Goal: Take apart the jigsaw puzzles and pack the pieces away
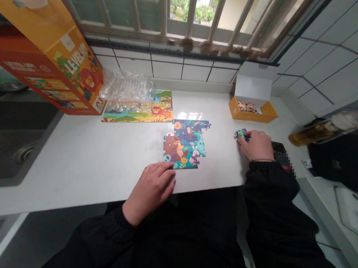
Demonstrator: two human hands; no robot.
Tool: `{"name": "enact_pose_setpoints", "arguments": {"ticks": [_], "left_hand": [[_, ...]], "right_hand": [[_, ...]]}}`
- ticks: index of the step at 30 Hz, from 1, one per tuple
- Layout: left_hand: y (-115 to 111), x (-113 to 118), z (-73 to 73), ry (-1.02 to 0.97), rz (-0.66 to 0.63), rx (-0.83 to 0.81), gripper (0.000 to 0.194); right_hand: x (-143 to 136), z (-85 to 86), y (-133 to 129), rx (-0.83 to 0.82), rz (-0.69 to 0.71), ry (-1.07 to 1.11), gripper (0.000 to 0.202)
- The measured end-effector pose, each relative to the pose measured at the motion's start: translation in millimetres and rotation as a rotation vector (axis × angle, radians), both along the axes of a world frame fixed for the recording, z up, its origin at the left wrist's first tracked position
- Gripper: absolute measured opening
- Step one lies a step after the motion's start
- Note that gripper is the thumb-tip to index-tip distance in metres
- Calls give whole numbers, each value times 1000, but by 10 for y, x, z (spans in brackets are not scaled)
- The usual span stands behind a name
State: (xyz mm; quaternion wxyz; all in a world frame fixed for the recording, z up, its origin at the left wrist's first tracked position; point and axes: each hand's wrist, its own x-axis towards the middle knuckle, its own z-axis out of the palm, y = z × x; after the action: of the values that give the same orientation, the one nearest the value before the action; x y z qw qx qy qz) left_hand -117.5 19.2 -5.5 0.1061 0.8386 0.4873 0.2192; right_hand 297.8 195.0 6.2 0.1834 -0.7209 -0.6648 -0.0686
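A partly joined jigsaw puzzle [186, 144] with a rabbit and other animals lies on the white counter [105, 158]. Its right side has a stepped, uneven edge. My left hand [152, 188] rests palm down at the puzzle's lower left corner, fingers stretched out and fingertips touching its edge. To the right of the puzzle, my right hand [258, 145] has its fingers closed on a small cluster of loose puzzle pieces [241, 134]. How many pieces it grips is hidden by the fingers.
An orange box [253, 114] with its white lid up holds more pieces. Behind the puzzle lie a lion picture sheet [165, 109] and clear plastic wrap [124, 89]. A tall puzzle box [77, 72] stands beside the sink [19, 141]. A bottle [314, 133] is at right.
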Motion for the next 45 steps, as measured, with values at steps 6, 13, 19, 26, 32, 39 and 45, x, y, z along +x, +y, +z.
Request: {"name": "enact_pose_setpoints", "arguments": {"ticks": [6, 13, 19, 26, 32, 39, 45], "left_hand": [[7, -2, -27, -3, 1, -2, 17], [-20, -2, 15, -7, -30, 24, 12], [-195, -81, -10, 47, -101, 116, 34], [-386, -223, -132, 158, -183, 276, 46], [-394, -229, -22, 82, -252, 347, 39], [-184, -194, 216, -7, -254, 406, 35], [196, -158, 470, -94, -256, 346, 32]], "right_hand": [[-591, 9, -87, 79, 285, 63, 23], [-1447, -75, 150, -107, 720, 127, 51], [-1706, -176, -163, -245, 758, 1, 61], [-1684, -107, -715, -266, 785, 18, 62], [-1608, -95, -874, -253, 829, 150, 50], [-1169, -82, -755, -82, 792, 443, 35], [-920, -95, -754, -72, 682, 508, 37]]}}
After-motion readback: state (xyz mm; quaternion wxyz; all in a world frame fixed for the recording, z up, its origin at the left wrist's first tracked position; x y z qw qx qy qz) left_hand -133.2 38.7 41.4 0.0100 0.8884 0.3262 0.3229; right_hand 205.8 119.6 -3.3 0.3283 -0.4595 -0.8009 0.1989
